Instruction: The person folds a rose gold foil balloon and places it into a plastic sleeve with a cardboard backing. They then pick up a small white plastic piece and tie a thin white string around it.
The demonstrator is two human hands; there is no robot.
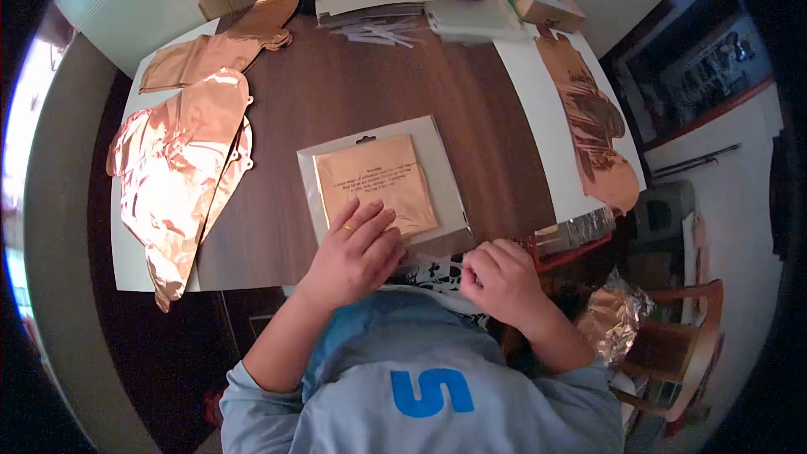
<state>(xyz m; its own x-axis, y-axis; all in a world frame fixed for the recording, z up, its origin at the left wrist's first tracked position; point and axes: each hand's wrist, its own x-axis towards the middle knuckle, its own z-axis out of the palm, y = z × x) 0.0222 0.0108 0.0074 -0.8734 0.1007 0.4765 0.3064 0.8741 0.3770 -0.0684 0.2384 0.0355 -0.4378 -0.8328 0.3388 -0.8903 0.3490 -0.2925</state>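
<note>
Brown wood-grain desk point(370, 84), white sheets along both sides. Clear packet point(445, 147) with folded copper-colored foil point(374, 160) inside lies on desk, near person. Left of packet: large shiny foil balloons point(181, 147). Right of it: another foil piece point(584, 109). Left hand point(357, 248) on packet's lower part, fingers spread slightly. Right hand point(502, 277) curled at packet's lower right; can't tell if gripping.
</note>
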